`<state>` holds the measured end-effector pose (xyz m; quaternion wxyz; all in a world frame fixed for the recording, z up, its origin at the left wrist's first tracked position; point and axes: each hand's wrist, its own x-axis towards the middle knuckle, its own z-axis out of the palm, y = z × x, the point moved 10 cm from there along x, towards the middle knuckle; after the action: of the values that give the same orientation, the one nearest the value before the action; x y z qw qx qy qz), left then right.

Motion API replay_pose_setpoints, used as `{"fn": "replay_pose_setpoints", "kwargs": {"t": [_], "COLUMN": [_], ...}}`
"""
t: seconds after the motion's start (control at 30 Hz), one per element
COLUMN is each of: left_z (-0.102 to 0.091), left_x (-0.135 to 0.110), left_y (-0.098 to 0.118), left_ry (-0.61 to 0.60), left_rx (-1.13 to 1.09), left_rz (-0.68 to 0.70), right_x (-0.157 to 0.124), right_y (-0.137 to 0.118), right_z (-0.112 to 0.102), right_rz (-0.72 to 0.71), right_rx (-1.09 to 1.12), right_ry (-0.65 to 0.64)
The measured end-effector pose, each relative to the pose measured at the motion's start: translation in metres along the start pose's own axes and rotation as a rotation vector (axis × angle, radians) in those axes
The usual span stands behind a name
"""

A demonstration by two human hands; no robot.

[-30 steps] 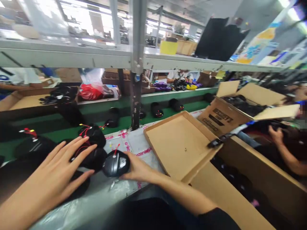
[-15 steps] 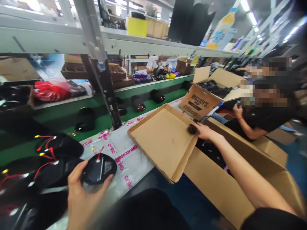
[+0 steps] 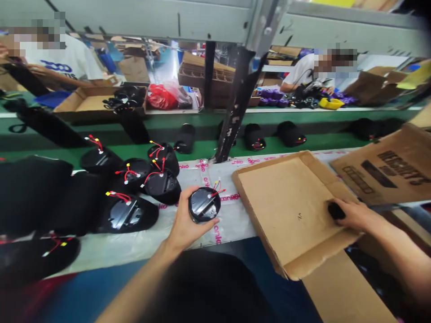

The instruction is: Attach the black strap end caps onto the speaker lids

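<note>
My left hand (image 3: pixel 183 224) is closed around a black round housing (image 3: pixel 204 204), which stands on the plastic-covered bench. Its shiny end faces up, with thin red, black and white wires and small connectors coming out. In my right hand (image 3: pixel 358 215) is a small black part (image 3: pixel 336 210), gripped at the right side of a shallow cardboard tray (image 3: pixel 279 211); its kind cannot be made out. Several similar black housings with red wires, one of them a wired housing (image 3: pixel 129 213), stand and lie to the left of my left hand.
A printed cardboard box (image 3: pixel 387 168) stands to the right, past the tray. An open carton flap (image 3: pixel 346 287) lies below it. A metal post (image 3: pixel 237 94) rises at the bench's back edge. Behind runs a green belt (image 3: pixel 202 150) carrying black cylinders. Two people work across from me.
My view has swung left, so more wired housings and another person show. Both hands keep hold of their things, and my right hand remains at the tray's right side.
</note>
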<state>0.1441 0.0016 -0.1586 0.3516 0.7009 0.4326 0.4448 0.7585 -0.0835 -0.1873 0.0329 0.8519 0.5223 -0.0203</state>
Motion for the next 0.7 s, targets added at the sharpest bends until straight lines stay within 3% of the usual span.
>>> {"fn": "replay_pose_setpoints", "kwargs": {"t": [0.1, 0.2, 0.27, 0.33, 0.4, 0.47, 0.57, 0.7], "left_z": [0.006, 0.014, 0.012, 0.006, 0.006, 0.007, 0.006, 0.005], "left_x": [0.002, 0.006, 0.016, 0.030, 0.043, 0.055, 0.067, 0.071], "left_y": [0.003, 0.011, 0.012, 0.009, 0.008, 0.013, 0.029, 0.053], "left_ry": [-0.101, -0.295, -0.322, -0.284, -0.302, -0.397, -0.544, -0.644], "left_rx": [-0.104, -0.224, -0.266, -0.309, -0.273, -0.083, 0.261, 0.454], "left_rz": [0.002, -0.026, -0.103, -0.219, -0.312, -0.318, -0.208, -0.070], "right_x": [-0.006, -0.037, -0.074, -0.118, -0.165, -0.199, -0.210, -0.189], "right_y": [-0.024, -0.073, -0.130, -0.201, -0.276, -0.334, -0.379, -0.383], "right_z": [-0.008, -0.039, -0.054, -0.056, -0.046, -0.034, -0.010, 0.021], "right_rz": [-0.027, 0.007, -0.058, -0.184, -0.359, -0.522, -0.598, -0.381], "right_rx": [0.072, 0.342, 0.640, 0.988, 1.186, 1.290, 1.190, 0.953], "right_ry": [-0.066, -0.057, -0.104, -0.251, -0.493, -0.605, -0.481, -0.271]}}
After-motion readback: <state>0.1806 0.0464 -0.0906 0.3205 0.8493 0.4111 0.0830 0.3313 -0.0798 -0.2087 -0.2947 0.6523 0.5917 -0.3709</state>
